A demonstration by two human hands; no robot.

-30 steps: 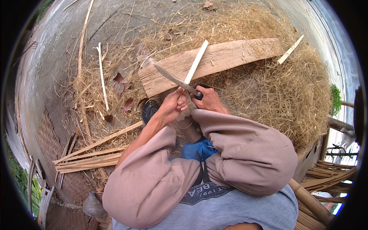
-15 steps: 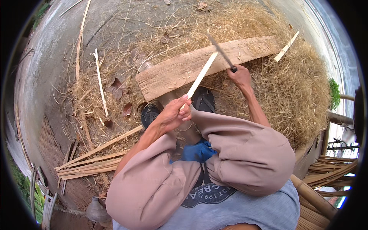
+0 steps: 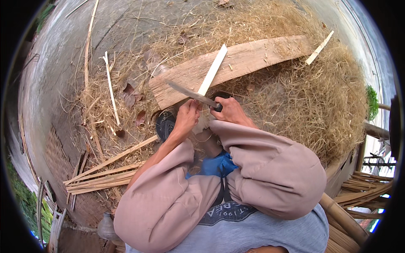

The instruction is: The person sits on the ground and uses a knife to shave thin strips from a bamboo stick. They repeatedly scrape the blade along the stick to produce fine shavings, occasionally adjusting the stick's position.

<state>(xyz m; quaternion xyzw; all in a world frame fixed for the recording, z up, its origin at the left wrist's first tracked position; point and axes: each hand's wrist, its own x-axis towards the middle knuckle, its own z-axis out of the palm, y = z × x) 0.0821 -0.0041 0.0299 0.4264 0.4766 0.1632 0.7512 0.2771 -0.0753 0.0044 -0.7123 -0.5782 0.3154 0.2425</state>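
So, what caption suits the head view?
Knife in the right hand crosses a pale strip in the left hand.

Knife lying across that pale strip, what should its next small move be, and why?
I'd probably push the knife forward along the pale strip, away from the left hand. The right hand grips the knife, which crosses the strip just beyond the left hand, and the bare stretch ahead extends over the wooden plank.

Knife (image 3: 185, 90) across strip (image 3: 213, 68) (plank (image 3: 249, 59) beneath)
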